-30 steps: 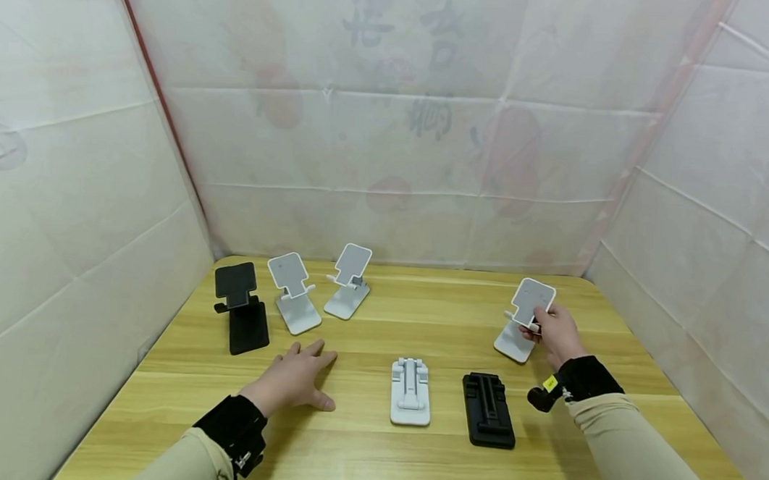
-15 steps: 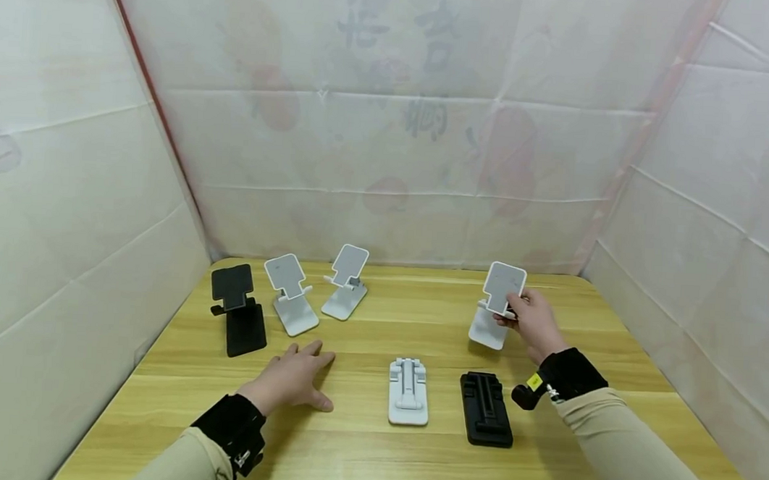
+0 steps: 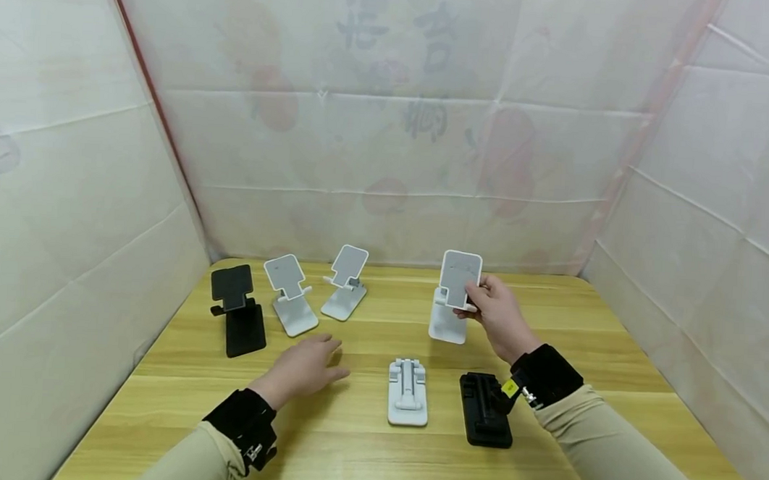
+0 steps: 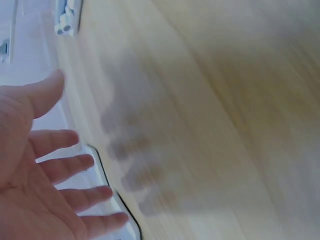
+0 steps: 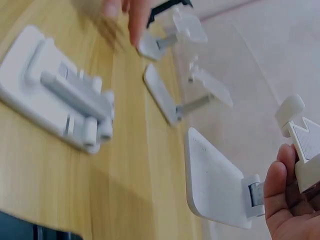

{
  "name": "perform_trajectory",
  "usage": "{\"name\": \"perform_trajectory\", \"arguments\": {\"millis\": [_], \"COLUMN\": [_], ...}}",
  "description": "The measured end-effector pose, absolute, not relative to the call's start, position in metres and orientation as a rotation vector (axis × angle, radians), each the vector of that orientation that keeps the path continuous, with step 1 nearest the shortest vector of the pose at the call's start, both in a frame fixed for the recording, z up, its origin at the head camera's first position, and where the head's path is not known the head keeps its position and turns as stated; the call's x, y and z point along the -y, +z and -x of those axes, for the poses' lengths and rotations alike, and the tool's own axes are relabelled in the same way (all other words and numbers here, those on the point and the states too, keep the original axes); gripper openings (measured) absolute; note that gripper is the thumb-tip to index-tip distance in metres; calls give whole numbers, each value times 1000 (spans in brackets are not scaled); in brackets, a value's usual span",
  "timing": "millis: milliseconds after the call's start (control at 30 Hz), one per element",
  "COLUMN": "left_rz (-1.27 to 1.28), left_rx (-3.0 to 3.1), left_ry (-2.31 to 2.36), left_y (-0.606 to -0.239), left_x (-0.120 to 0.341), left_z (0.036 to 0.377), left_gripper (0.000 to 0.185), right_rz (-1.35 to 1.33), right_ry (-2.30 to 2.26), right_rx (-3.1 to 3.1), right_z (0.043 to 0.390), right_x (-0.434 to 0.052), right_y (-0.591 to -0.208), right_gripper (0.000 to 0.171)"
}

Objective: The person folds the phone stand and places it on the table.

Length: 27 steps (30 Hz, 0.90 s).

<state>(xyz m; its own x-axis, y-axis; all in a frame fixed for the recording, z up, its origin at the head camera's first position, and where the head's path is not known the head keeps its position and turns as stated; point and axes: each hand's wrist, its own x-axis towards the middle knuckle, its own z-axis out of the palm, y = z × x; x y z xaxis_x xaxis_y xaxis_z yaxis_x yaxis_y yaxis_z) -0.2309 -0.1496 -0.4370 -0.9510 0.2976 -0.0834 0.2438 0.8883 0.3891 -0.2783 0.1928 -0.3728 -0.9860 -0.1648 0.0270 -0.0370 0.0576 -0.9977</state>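
Observation:
My right hand (image 3: pixel 474 303) grips an unfolded white phone stand (image 3: pixel 455 296) by its upper plate, behind the middle of the wooden table (image 3: pixel 373 457). The right wrist view shows the stand's base (image 5: pixel 215 186) tilted, with my fingers (image 5: pixel 283 192) curled round the hinge part. My left hand (image 3: pixel 319 360) hovers open over the table, left of a folded white stand (image 3: pixel 408 392); its fingers (image 4: pixel 60 170) are spread and hold nothing. A folded black stand (image 3: pixel 485 408) lies beside my right wrist.
At the back left stand an unfolded black stand (image 3: pixel 237 308) and two unfolded white stands (image 3: pixel 288 294) (image 3: pixel 346 283). Pale sheet walls (image 3: pixel 67 201) close in the table at the left, back and right.
My right hand has carried the white stand leftward from the right side to behind the table's middle. My left hand has lifted slightly and shifted a little to the right.

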Motion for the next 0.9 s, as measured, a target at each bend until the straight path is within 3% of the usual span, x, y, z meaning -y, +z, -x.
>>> {"name": "perform_trajectory", "arguments": {"millis": [700,900], "left_rz": [-368,-312], "left_rx": [-2628,-2218], "left_ry": [1350,1740], "left_y": [-421,-422], "left_x": [77,68], "left_z": [251,250], "left_gripper": [67,56], "right_rz": [357,371], "right_ry": [-2087,-2102], "right_rx": [-2125,-2083], "right_z": [263,261], "right_x": [-144,-137], "right_y": [-358,-360], "right_gripper": [27,23]}}
